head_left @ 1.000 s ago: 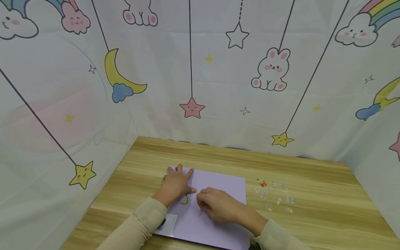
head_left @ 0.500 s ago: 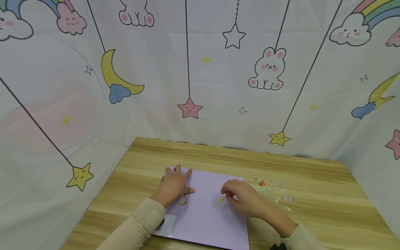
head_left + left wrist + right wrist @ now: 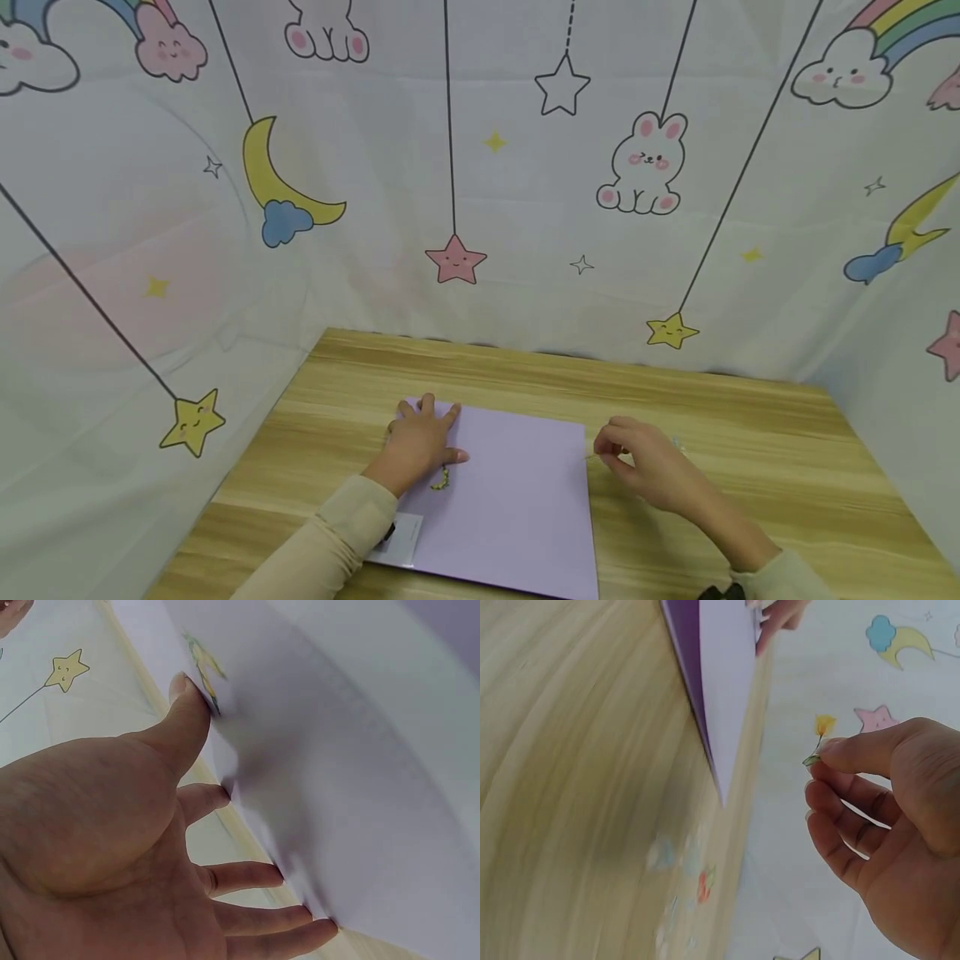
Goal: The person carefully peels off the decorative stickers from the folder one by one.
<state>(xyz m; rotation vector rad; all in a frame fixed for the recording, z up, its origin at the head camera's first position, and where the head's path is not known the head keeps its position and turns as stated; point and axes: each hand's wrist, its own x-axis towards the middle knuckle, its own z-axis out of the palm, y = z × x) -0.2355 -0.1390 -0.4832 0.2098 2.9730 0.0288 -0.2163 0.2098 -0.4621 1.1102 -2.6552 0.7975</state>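
Observation:
A lilac sheet [image 3: 517, 517] lies on the wooden table, with my left hand [image 3: 420, 435] resting on its upper left part, fingers spread. Beside that thumb is a small yellow-green curved decoration [image 3: 441, 480], also visible as a yellow and green shape [image 3: 206, 667] in the left wrist view. My right hand [image 3: 651, 462] is raised just past the sheet's right edge. Between thumb and forefinger it pinches a tiny yellow flower [image 3: 824, 724] with a thin stem and green leaf, seen best in the right wrist view; its other fingers are loosely bent.
Several small clear and coloured pieces lie on the table right of the sheet, among them a red one [image 3: 703, 886]; my right hand mostly hides them in the head view. A white card [image 3: 403, 542] sits at the sheet's lower left. A printed curtain [image 3: 525, 308] surrounds the table.
My right hand has moved right and away from me, from the middle of the sheet to past its right edge, carrying the yellow flower. The left hand stays in place.

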